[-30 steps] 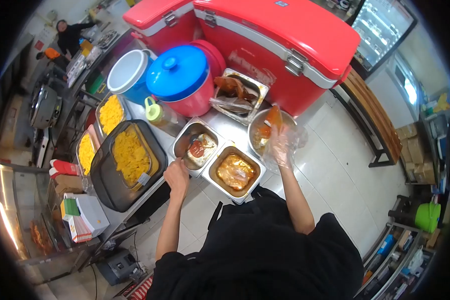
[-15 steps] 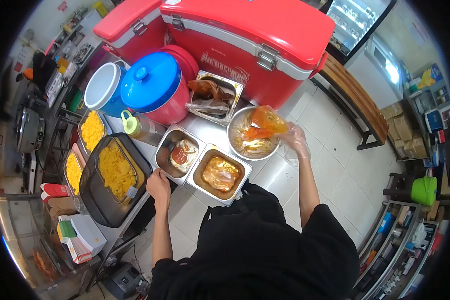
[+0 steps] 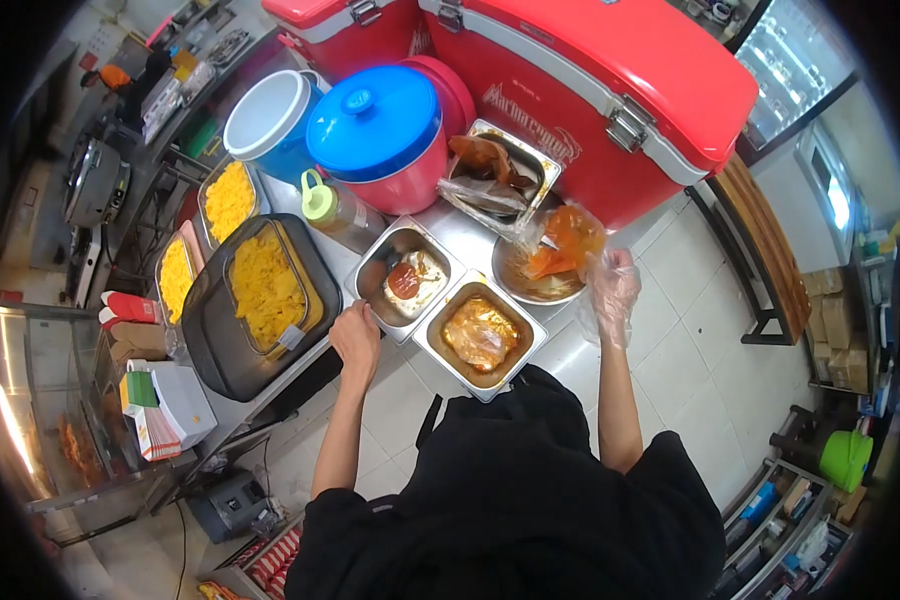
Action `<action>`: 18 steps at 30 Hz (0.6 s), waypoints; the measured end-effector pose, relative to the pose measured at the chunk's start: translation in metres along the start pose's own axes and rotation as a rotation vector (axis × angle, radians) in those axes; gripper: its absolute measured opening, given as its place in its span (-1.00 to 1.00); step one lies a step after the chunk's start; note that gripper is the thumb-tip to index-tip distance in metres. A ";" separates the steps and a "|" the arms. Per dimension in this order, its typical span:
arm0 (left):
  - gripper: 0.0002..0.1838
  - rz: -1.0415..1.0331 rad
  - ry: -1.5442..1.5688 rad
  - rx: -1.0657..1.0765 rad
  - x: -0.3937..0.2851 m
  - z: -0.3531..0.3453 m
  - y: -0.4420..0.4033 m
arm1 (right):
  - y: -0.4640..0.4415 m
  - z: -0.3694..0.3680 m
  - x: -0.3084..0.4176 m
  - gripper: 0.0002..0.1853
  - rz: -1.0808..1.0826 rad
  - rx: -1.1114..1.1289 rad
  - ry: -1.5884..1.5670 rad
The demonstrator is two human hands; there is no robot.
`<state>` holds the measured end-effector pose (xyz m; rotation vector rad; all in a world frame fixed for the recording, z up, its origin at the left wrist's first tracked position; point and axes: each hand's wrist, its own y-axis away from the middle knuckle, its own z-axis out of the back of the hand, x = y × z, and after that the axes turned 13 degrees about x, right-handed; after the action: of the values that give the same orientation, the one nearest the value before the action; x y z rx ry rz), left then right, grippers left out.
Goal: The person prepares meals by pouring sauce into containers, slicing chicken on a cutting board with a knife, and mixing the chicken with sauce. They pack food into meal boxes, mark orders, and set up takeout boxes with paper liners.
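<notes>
My right hand (image 3: pixel 615 290), in a clear plastic glove, has its fingers closed on a clear plastic bag (image 3: pixel 578 236) with orange sauce in it. The bag hangs over a round metal bowl (image 3: pixel 538 290) whose inside is smeared with sauce, and hides part of it. My bare left hand (image 3: pixel 356 342) is curled at the near left rim of a metal pan (image 3: pixel 374 284) holding white food with a red-brown blob. Beside it stands a second metal pan (image 3: pixel 438 340) with orange-brown, wet-looking contents. Behind the bowl, another pan (image 3: pixel 547 168) holds brown-stained plastic bags.
Left are a black tray (image 3: pixel 205 345) with a pan of yellow food (image 3: pixel 267 290), a green-capped bottle (image 3: pixel 320 200) and a blue-lidded pink tub (image 3: pixel 375 125). A large red cooler (image 3: pixel 590 95) stands behind. A wooden bench (image 3: pixel 760 250) is right, beyond the tiled floor.
The view has shifted, moving the table items rightward in the picture. My right hand has lifted the bag somewhat out of the bowl. My left hand stays by the same pan.
</notes>
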<state>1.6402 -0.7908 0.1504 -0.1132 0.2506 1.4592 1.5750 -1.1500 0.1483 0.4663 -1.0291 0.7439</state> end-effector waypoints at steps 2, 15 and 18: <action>-0.84 -0.016 0.002 -0.013 -0.002 0.000 0.001 | 0.005 0.009 -0.005 -0.76 -0.035 0.043 0.176; -0.81 -0.028 -0.006 -0.004 -0.003 -0.007 -0.002 | -0.006 -0.018 -0.037 -0.72 -0.024 0.205 -0.138; -0.79 0.014 0.078 -0.003 -0.004 -0.002 -0.001 | 0.001 -0.015 -0.040 -0.68 -0.115 0.346 0.185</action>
<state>1.6403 -0.7951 0.1498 -0.1711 0.3132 1.4705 1.5707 -1.1529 0.1063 0.7338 -0.6955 0.8493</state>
